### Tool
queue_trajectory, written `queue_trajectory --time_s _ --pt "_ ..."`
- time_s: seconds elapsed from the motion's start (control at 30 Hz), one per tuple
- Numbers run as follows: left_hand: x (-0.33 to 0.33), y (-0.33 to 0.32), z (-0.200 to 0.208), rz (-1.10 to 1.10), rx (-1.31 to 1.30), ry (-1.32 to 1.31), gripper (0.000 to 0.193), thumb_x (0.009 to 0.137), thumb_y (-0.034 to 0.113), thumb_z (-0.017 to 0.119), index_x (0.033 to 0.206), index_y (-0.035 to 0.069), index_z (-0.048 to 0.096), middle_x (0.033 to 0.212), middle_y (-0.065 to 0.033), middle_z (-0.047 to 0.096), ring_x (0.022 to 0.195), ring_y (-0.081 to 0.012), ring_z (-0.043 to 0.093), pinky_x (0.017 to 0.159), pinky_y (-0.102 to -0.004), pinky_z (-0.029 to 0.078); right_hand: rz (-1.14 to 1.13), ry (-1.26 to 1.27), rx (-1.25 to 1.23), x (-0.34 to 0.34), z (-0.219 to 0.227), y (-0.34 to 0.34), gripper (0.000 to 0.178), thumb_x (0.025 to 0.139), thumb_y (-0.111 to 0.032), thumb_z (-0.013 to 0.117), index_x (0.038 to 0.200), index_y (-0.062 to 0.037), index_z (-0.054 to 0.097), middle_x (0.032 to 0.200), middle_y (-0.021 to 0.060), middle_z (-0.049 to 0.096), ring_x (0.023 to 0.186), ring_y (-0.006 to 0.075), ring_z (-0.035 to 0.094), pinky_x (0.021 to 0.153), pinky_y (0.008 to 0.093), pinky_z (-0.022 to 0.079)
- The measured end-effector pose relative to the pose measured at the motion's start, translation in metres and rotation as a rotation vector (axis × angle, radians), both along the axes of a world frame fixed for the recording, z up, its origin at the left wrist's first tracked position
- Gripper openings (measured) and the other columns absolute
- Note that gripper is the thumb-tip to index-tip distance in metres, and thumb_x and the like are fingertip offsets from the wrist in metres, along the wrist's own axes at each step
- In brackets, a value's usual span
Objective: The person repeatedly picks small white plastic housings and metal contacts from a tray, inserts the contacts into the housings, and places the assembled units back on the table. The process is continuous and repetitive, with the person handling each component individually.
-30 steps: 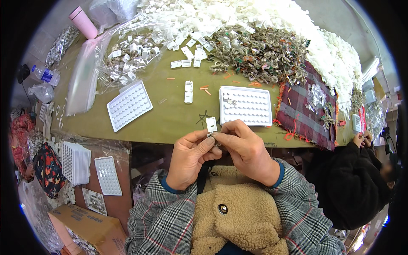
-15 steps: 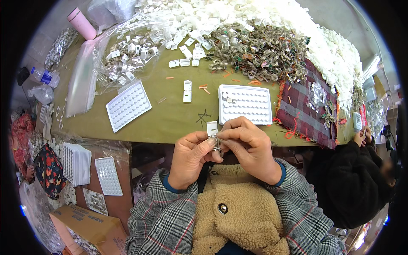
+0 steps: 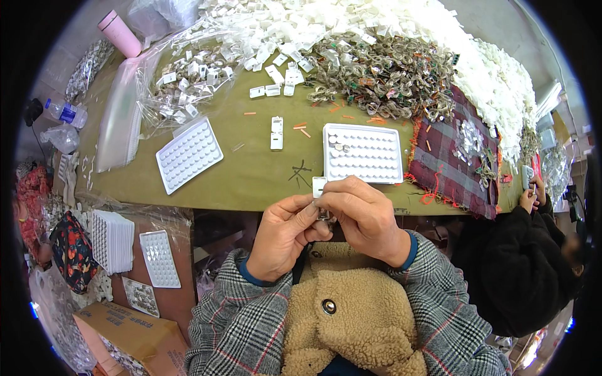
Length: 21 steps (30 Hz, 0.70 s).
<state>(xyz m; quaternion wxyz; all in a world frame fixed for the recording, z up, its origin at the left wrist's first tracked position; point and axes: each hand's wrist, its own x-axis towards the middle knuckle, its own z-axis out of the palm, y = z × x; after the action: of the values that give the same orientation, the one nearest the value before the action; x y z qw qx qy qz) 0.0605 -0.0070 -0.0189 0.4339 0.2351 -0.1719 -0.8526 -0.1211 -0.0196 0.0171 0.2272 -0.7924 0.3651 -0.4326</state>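
Observation:
At the table's front edge, my left hand (image 3: 283, 235) pinches a small white plastic casing (image 3: 318, 185) from below, its top end sticking up between the fingers. My right hand (image 3: 367, 219) closes over the casing's lower part with thumb and fingertips, hiding most of it. A bit of something greyish and shiny shows under the fingertips; its kind is too small to tell. Just beyond my hands lies a white dimpled tray (image 3: 370, 156) with a few round metal pieces (image 3: 338, 148) in its upper left cells. Another pair of white casings (image 3: 276, 133) lies farther off.
A heap of wired parts (image 3: 382, 75) and a large pile of white casings (image 3: 269, 31) cover the far side. A second tray (image 3: 189, 155) lies left, a plaid cloth (image 3: 454, 150) right. Another person's hands (image 3: 532, 194) hold a small pale device (image 3: 527, 177) at far right.
My right fingers have moved left and over the casing, covering more of it. The casing has shifted slightly right. At far right, the other person's hands have moved a little.

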Motion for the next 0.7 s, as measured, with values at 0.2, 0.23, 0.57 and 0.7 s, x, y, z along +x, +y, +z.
queue_trajectory --time_s 0.2,0.23,0.57,0.7 --pt "-0.002 0.004 -0.002 0.007 0.07 0.009 0.025 0.101 0.01 0.053 0.119 -0.005 0.06 0.096 -0.0095 0.068 0.078 -0.0137 0.068 0.076 -0.0294 0.062 0.141 -0.028 0.338 -0.006 0.004 -0.011 0.026 0.077 0.008 0.063 0.101 0.0006 0.058 0.09 0.0161 0.061 0.083 0.0345 0.064 0.071 0.0385 0.052" --pt "-0.003 0.005 -0.001 0.015 0.093 -0.013 0.024 0.101 0.01 0.053 0.118 -0.005 0.06 0.095 -0.0092 0.067 0.078 -0.0137 0.067 0.075 -0.0294 0.062 0.165 -0.022 0.386 -0.007 0.004 -0.013 0.025 0.078 0.008 0.062 0.101 0.0004 0.057 0.089 0.0163 0.061 0.084 0.0351 0.063 0.071 0.0388 0.052" --pt "-0.005 -0.005 0.014 0.155 -0.032 -0.242 0.021 0.1 0.011 0.055 0.111 -0.006 0.061 0.094 -0.0095 0.067 0.082 -0.0123 0.066 0.076 -0.027 0.06 -0.048 0.154 -0.317 0.013 -0.005 -0.005 0.039 0.072 -0.005 0.064 0.109 0.0044 0.062 0.093 0.0108 0.066 0.083 0.0236 0.064 0.079 0.0365 0.048" --pt "-0.005 -0.004 0.008 0.095 -0.03 -0.235 0.019 0.099 0.012 0.057 0.108 -0.005 0.062 0.091 -0.008 0.067 0.08 -0.012 0.066 0.074 -0.0269 0.059 -0.05 0.075 -0.258 0.007 -0.012 0.001 0.042 0.069 -0.002 0.064 0.111 0.0053 0.061 0.091 0.0103 0.065 0.082 0.0251 0.063 0.081 0.0381 0.047"
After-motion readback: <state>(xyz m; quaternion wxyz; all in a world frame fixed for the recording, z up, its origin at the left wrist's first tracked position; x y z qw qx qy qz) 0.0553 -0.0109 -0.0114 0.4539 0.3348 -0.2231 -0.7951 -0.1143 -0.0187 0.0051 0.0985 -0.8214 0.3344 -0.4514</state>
